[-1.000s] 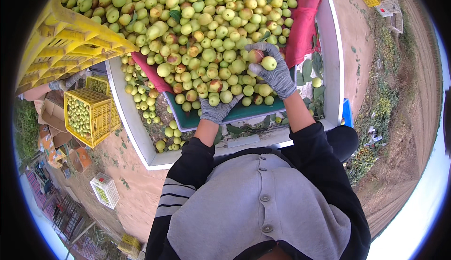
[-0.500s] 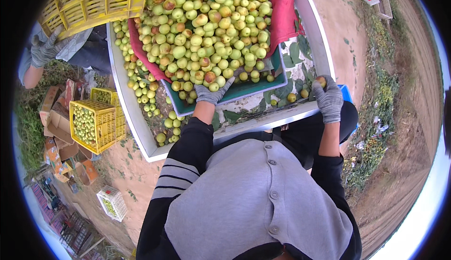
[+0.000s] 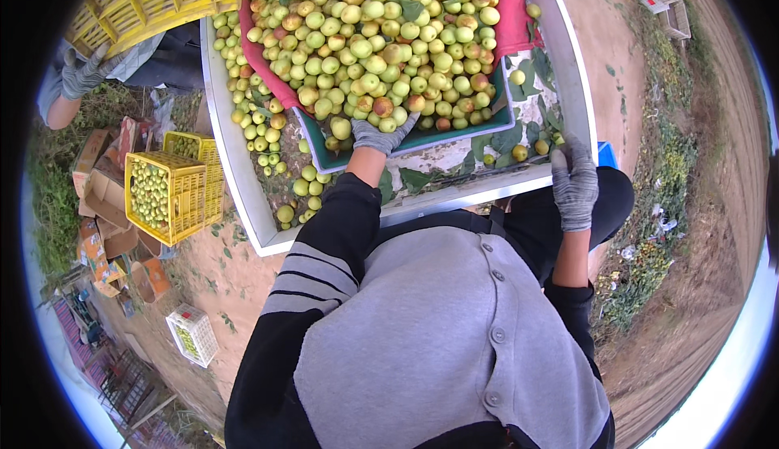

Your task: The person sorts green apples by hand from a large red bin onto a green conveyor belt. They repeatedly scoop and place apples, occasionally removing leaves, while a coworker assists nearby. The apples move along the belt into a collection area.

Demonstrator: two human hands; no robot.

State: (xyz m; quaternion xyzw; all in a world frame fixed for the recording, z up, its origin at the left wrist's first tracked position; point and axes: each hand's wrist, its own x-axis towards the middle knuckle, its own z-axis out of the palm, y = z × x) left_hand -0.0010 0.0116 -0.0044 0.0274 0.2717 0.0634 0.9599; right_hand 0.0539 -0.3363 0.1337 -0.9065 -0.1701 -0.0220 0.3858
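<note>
A large heap of round green fruit (image 3: pixel 365 51), some browned and looking like jujubes, slopes down a red cloth (image 3: pixel 268 67) into a green tray (image 3: pixel 442 135) with a pale rim. My left hand (image 3: pixel 380 135), in a grey knit glove, lies at the tray's near edge. Its thumb is stretched away from the fingers, and its fingertips touch the lowest fruit. My right hand (image 3: pixel 575 189), gloved alike, is over the near right corner of the white-walled bin (image 3: pixel 576 67). Its fingers are stretched and apart, with no fruit seen in them. A few loose fruit (image 3: pixel 519 153) lie beside it among leaves.
At the upper left, another person's gloved hand (image 3: pixel 83 75) is by a tilted yellow crate (image 3: pixel 154 2). Below stand a fruit-filled yellow crate (image 3: pixel 182 201), cardboard boxes (image 3: pixel 105 205) and a white crate (image 3: pixel 192 335). Plants and discarded fruit (image 3: pixel 649 262) line the ground at right.
The browned fruit that my right hand held has left its grip, and the fingers have opened. My left hand stays at the tray's edge. The whole view has shifted slightly.
</note>
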